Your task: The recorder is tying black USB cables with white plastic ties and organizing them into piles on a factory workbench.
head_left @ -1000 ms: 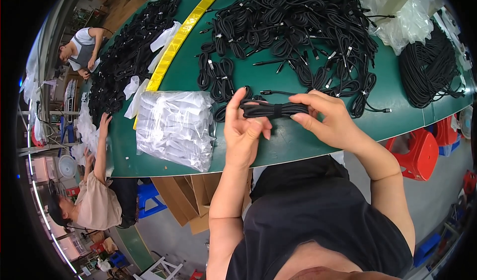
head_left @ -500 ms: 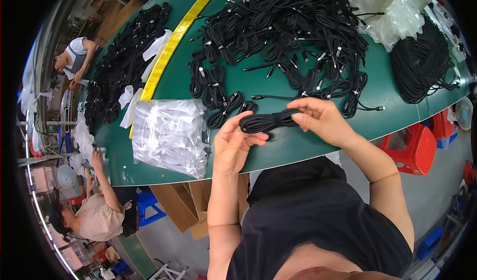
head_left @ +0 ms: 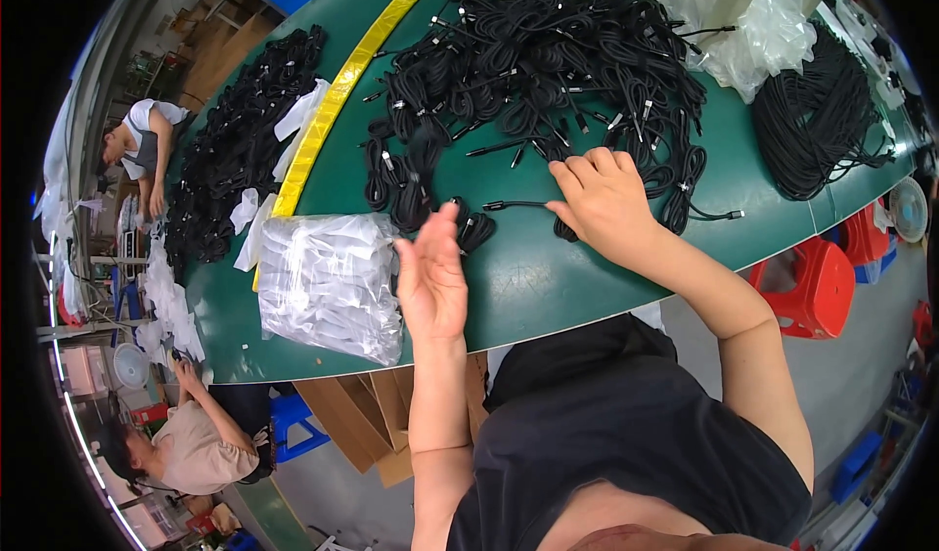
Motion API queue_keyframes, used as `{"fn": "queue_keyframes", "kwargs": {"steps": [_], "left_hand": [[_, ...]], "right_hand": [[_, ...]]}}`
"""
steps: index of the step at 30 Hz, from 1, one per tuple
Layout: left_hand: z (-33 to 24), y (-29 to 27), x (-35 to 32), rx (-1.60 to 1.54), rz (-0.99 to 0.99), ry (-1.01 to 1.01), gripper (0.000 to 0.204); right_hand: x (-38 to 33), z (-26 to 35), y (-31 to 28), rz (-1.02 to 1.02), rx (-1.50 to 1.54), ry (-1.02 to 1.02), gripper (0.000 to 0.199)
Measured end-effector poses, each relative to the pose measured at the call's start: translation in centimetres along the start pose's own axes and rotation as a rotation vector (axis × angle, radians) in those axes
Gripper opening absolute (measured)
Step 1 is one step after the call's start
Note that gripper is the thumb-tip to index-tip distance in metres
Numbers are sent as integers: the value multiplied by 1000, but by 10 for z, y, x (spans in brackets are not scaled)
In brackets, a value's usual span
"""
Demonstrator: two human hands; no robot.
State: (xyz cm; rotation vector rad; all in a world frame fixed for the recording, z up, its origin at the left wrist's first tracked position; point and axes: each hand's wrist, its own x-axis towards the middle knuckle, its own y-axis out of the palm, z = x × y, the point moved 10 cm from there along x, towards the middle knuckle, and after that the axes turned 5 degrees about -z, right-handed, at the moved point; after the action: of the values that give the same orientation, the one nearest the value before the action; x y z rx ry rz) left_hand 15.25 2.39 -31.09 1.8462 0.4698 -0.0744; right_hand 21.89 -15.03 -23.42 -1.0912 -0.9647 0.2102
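Note:
My left hand (head_left: pixel 430 279) hovers open above the green table's (head_left: pixel 548 277) front edge, palm turned sideways, holding nothing. Just beyond its fingertips lies a small coiled black cable bundle (head_left: pixel 475 228). To its left is a heap of clear plastic sleeves (head_left: pixel 328 282). My right hand (head_left: pixel 606 201) lies knuckles-up on the near edge of the big pile of loose black cables (head_left: pixel 548 62). Its fingers curl over one black cable (head_left: pixel 514 204), whose plug end sticks out to the left.
A yellow strip (head_left: pixel 342 91) runs across the table, with another cable heap (head_left: pixel 245 150) beyond it. Crumpled clear plastic (head_left: pixel 758 23) and a thick cable coil (head_left: pixel 822 121) lie at right. A red stool (head_left: pixel 822 282) stands beside me; two people (head_left: pixel 142 145) (head_left: pixel 196 443) work at left.
Both hands were holding the coiled bundle above the table edge. The bundle now lies on the table, my left hand has come off it, and my right hand has moved onto the pile.

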Motion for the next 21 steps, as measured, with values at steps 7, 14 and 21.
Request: {"fn": "queue_keyframes", "kwargs": {"steps": [7, 14, 21], "left_hand": [[25, 4, -11, 475, 139, -40, 31], [15, 61, -32, 1386, 265, 734, 45], [24, 119, -44, 1554, 375, 1208, 64]], "right_hand": [[11, -15, 11, -23, -157, -10, 23], [12, -51, -5, -88, 1309, 824, 18], [25, 11, -34, 82, 1574, 576, 20]]}}
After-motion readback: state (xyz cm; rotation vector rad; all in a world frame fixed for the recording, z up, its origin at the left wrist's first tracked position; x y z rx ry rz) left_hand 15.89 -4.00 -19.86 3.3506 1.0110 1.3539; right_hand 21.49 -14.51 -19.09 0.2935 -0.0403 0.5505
